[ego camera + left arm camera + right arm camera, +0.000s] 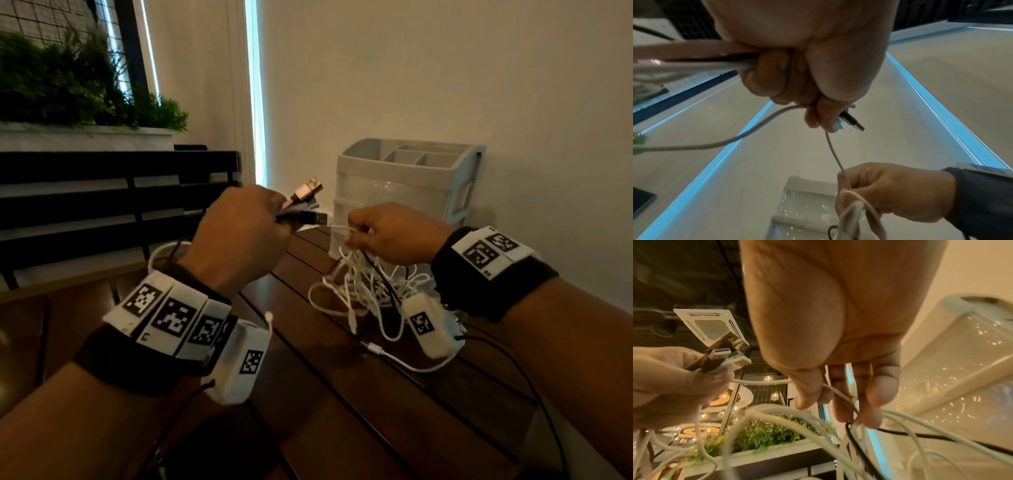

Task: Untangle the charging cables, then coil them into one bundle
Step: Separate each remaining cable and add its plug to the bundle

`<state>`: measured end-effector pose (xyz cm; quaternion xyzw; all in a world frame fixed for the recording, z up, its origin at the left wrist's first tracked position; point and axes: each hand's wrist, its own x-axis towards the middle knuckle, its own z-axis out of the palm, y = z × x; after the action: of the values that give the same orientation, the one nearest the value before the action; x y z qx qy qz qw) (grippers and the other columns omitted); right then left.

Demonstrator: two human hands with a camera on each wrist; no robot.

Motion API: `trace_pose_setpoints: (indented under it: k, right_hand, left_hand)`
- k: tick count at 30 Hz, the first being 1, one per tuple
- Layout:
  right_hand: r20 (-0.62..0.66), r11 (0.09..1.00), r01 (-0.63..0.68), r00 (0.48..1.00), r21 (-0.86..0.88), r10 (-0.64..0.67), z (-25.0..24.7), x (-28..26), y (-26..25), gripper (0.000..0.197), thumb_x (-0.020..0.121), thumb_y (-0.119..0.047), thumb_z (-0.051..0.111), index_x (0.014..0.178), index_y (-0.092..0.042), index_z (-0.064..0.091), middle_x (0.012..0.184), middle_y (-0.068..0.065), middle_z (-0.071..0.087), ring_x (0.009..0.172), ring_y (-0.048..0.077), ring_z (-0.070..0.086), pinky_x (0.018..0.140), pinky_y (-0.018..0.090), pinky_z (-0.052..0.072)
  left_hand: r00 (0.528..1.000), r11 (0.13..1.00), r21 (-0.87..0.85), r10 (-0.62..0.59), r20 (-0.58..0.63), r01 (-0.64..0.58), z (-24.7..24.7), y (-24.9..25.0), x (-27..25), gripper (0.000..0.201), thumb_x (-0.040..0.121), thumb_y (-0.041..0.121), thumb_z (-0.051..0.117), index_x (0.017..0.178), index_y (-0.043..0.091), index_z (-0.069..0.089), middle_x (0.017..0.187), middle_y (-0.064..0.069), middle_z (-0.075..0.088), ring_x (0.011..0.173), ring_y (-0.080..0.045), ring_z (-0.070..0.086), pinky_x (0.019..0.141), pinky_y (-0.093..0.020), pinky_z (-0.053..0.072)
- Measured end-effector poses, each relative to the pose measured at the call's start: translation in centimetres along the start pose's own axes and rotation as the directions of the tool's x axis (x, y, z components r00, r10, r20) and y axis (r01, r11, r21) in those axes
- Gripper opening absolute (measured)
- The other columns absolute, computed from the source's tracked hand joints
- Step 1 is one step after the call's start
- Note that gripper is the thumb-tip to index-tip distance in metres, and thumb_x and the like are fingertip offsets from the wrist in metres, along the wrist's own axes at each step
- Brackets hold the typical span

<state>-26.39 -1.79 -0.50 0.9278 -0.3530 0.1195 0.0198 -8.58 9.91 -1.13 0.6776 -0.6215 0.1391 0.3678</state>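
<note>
My left hand [239, 236] is raised above the table and grips several cable ends in a fist, their USB plugs [306, 198] sticking out to the right. From that fist a white cable [337, 228] runs across to my right hand [387, 233], which pinches it between thumb and fingers. A tangle of white and black cables [363, 291] hangs from the right hand down to the table. The left wrist view shows the fist [807, 73] closed on the cables and a black plug [852, 121] below it. Thumb and fingers [873, 402] curl round the strands in the right wrist view.
A grey plastic drawer organiser [407, 185] stands against the wall behind the hands. The dark wooden slatted table [308, 394] carries loose cable ends [373, 349]. A black bench [120, 198] and a planter with green foliage [78, 85] lie to the left.
</note>
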Motion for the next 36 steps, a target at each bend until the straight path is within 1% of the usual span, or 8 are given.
trace_pose_setpoints:
  k: [7, 11, 13, 17, 22, 28, 31, 36]
  right_hand:
    - [0.127, 0.999, -0.035, 0.991, 0.029, 0.031, 0.7, 0.0, 0.5, 0.023, 0.095, -0.036, 0.056, 0.076, -0.022, 0.057, 0.077, -0.003, 0.059, 0.074, 0.015, 0.055, 0.063, 0.027, 0.041]
    - [0.212, 0.999, -0.051, 0.976, 0.003, 0.050, 0.7, 0.2, 0.3, 0.016, 0.095, -0.035, 0.055, 0.084, -0.024, 0.060, 0.086, -0.004, 0.062, 0.081, 0.014, 0.055, 0.065, 0.025, 0.039]
    - [0.162, 0.999, -0.042, 0.986, 0.019, 0.038, 0.1, 0.3, 0.1, 0.018, 0.095, -0.032, 0.056, 0.082, -0.021, 0.062, 0.082, -0.003, 0.062, 0.078, 0.015, 0.056, 0.063, 0.024, 0.039]
    - [-0.132, 0.996, -0.037, 0.990, 0.085, 0.048, -1.1, 0.2, 0.4, 0.027, 0.092, -0.036, 0.060, 0.077, -0.014, 0.065, 0.071, -0.002, 0.062, 0.068, 0.015, 0.058, 0.060, 0.026, 0.039]
    - [0.129, 0.998, -0.056, 0.990, -0.006, 0.056, -0.2, 0.1, 0.0, 0.035, 0.099, -0.039, 0.044, 0.091, -0.010, 0.061, 0.079, 0.001, 0.057, 0.071, 0.015, 0.050, 0.061, 0.025, 0.037]
    - [-0.065, 0.998, -0.057, 0.996, 0.026, 0.059, 0.6, 0.0, 1.5, 0.015, 0.092, -0.028, 0.060, 0.081, -0.019, 0.057, 0.074, -0.009, 0.051, 0.074, 0.015, 0.050, 0.060, 0.025, 0.034]
    - [-0.042, 0.977, -0.103, 0.993, 0.187, 0.113, 1.3, 0.1, 1.5, 0.010, 0.094, -0.019, 0.058, 0.087, -0.011, 0.058, 0.075, -0.001, 0.060, 0.069, 0.017, 0.060, 0.061, 0.028, 0.046]
    - [0.014, 0.796, -0.140, 0.986, 0.589, 0.164, 2.0, -0.7, 1.3, 0.012, 0.085, -0.008, 0.068, 0.079, -0.009, 0.058, 0.082, 0.012, 0.070, 0.067, 0.019, 0.063, 0.062, 0.033, 0.053]
  left_hand:
    - [0.999, 0.998, 0.048, -0.030, 0.018, 0.029, -0.7, -0.3, 0.1, 0.028, 0.093, 0.034, 0.058, 0.101, 0.013, 0.074, 0.060, 0.002, 0.056, 0.055, -0.013, 0.051, 0.047, -0.025, 0.032]
    - [1.000, 0.997, 0.073, -0.009, -0.008, 0.010, -0.9, 0.0, 0.1, 0.024, 0.093, 0.031, 0.059, 0.100, 0.014, 0.074, 0.059, 0.003, 0.054, 0.054, -0.011, 0.049, 0.047, -0.023, 0.029]
    - [0.999, 0.998, 0.061, -0.014, -0.043, 0.016, -1.4, -0.2, 0.3, 0.023, 0.092, 0.031, 0.061, 0.096, 0.013, 0.074, 0.059, 0.002, 0.056, 0.053, -0.013, 0.051, 0.046, -0.023, 0.030]
    - [0.995, 0.994, 0.072, -0.076, -0.059, 0.080, -2.1, -1.3, 0.8, 0.025, 0.092, 0.032, 0.061, 0.095, 0.010, 0.073, 0.058, 0.003, 0.051, 0.053, -0.011, 0.048, 0.047, -0.023, 0.028]
    - [0.994, 0.996, 0.046, -0.075, -0.073, 0.079, -1.9, -1.4, 0.8, 0.026, 0.092, 0.032, 0.061, 0.097, 0.010, 0.073, 0.058, 0.004, 0.050, 0.055, -0.009, 0.046, 0.048, -0.022, 0.029]
    - [0.992, 0.993, 0.063, -0.091, -0.091, 0.097, -2.4, -2.5, 1.1, 0.025, 0.090, 0.033, 0.062, 0.088, 0.010, 0.071, 0.057, 0.005, 0.048, 0.054, -0.009, 0.044, 0.047, -0.023, 0.028]
    - [0.995, 0.993, 0.073, -0.091, -0.048, 0.094, -1.9, -2.6, 1.0, 0.023, 0.091, 0.033, 0.061, 0.076, 0.016, 0.066, 0.057, 0.002, 0.050, 0.053, -0.012, 0.047, 0.046, -0.024, 0.027]
    - [0.989, 0.979, 0.140, -0.148, -0.011, 0.149, -0.7, -3.2, 0.9, 0.006, 0.085, 0.015, 0.060, 0.090, 0.012, 0.062, 0.065, 0.004, 0.048, 0.059, -0.016, 0.046, 0.054, -0.027, 0.034]
